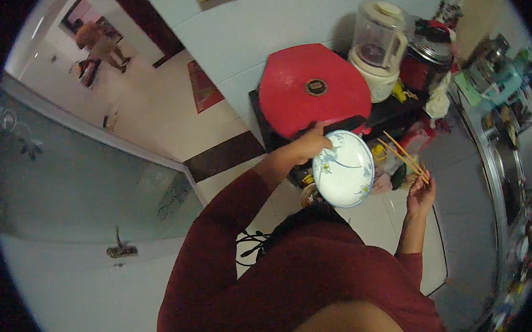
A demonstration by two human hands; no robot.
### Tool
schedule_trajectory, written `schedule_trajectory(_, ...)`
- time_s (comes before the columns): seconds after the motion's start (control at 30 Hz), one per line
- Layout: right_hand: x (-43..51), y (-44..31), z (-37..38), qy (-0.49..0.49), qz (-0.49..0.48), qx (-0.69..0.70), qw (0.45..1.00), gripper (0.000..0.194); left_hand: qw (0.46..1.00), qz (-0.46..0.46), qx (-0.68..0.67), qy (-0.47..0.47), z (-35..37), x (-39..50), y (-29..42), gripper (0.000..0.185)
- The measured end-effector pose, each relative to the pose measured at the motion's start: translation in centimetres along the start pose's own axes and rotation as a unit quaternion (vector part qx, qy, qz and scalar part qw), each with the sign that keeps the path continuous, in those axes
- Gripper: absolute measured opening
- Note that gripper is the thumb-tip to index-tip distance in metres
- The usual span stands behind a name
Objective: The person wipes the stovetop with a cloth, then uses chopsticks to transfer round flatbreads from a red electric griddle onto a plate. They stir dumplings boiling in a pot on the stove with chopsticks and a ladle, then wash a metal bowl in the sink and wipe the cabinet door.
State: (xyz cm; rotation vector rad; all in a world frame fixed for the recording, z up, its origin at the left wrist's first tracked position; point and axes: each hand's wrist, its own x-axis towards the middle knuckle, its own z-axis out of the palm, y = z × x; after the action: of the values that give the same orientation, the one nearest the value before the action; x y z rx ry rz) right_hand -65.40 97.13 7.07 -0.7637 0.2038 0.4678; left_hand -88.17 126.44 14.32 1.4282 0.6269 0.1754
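Observation:
My left hand (314,145) grips the rim of a white oval plate (345,174) with a blue edge and a flower pattern. The plate is tilted and its face shows no food. Just beyond it is the black handle (347,123) of a red electric griddle (306,87), whose lid is down. In my right hand (421,196) is a pair of wooden chopsticks (403,156), their far ends slightly apart and pointing towards the shelf. Bagged goods and a dark green vegetable (399,177) lie below the chopsticks.
A cream blender (376,56) stands beside the griddle, with a dark red electric cooker (425,57) to its right. A grey counter (462,189) with a metal sink edge runs along my right. A frosted glass door (90,164) is at left; another person (97,41) bends in the room beyond.

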Motion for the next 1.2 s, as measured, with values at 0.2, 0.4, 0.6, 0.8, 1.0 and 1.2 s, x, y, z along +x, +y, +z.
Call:
schedule_trajectory(0.2,-0.3,1.1,-0.9,-0.045,0.051,0.011,0.998,0.024,1.0,-0.009,-0.017,-0.022,-0.4,1.4,-1.8,0.063)
schedule_trajectory(0.4,-1.4,1.8,-2.9,-0.027,0.032,0.001,0.999,0.021,0.955,0.214,0.164,-0.124,-3.8,2.4,-3.0,0.033)
schedule_trajectory(0.6,-3.3,1.0,-3.4,-0.047,0.025,0.062,0.997,0.026,0.996,-0.052,-0.078,0.004,-3.2,-1.8,6.8,0.037)
schedule_trajectory(0.8,-3.3,-0.8,-1.9,-0.072,0.041,0.04,0.996,0.024,0.987,-0.106,-0.114,-0.026,-3.7,-1.8,15.9,0.036)
schedule_trajectory(1.0,-3.5,0.1,0.0,-0.107,0.036,-0.021,0.993,0.018,0.989,-0.09,-0.116,-0.018,-5.3,-0.8,19.5,0.035)
schedule_trajectory(1.2,-3.7,1.7,2.7,-0.148,0.031,-0.041,0.988,0.016,0.989,-0.108,-0.098,-0.038,-6.6,-0.2,20.3,0.031)
